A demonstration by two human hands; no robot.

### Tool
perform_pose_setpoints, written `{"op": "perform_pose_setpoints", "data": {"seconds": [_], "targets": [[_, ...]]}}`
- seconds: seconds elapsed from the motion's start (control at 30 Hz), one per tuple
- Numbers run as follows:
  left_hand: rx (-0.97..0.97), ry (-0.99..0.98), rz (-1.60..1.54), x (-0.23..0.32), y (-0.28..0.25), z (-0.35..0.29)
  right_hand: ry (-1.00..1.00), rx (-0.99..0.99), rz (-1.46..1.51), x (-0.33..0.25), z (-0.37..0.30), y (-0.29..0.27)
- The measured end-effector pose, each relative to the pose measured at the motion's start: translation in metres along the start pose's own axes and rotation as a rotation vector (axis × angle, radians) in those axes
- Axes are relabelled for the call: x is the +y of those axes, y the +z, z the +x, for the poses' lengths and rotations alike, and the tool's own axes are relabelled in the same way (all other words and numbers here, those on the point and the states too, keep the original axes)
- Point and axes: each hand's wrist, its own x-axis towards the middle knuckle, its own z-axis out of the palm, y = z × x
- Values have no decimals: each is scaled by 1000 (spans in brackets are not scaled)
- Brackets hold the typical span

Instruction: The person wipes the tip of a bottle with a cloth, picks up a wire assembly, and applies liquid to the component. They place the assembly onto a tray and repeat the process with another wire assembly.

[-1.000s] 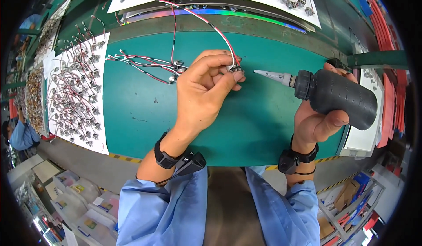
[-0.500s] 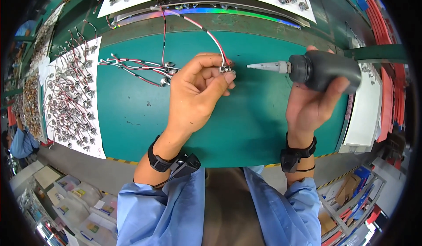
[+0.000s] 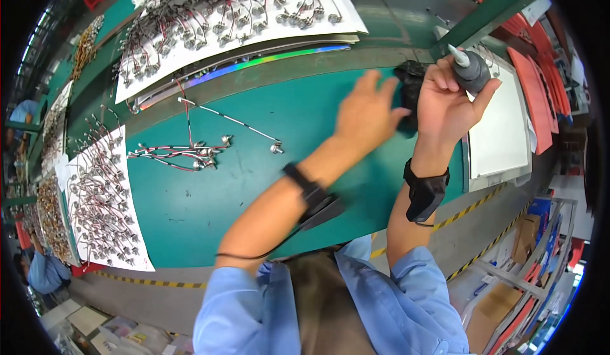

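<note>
My left hand, slightly blurred, reaches across the far right of the table with its fingers spread and nothing in them. Just beyond its fingertips lies a crumpled black cloth-like bundle; whether they touch I cannot tell. My right hand is closed around a dark squeeze bottle, its pale tapered nozzle pointing up and away. A small metal component with a red, white and black wire lead rests alone on the green mat. Several similar wired components lie in a loose bunch to its left.
Sheets crowded with wired components stand at the left, a white sheet, and on a raised shelf at the back, another white sheet. A green post rises at the back right. A white tray sits beyond the mat's right edge.
My left hand has let go of the wired component, now lying on the mat, and moved right toward the black bundle. The bottle has turned nozzle-up in my right hand. The view has swung right.
</note>
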Motion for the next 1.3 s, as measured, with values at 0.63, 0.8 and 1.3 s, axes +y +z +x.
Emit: {"op": "perform_pose_setpoints", "data": {"seconds": [0.63,0.8,1.3], "targets": [[37,-188,195,-58,-117,-59,207,-21,-639,70,-19,-5],[61,-471,-263,-60,-120,-63,296,-42,-761,81,-22,-15],[227,-520,-356,-48,-107,-59,340,-89,-870,84,-29,-11]]}}
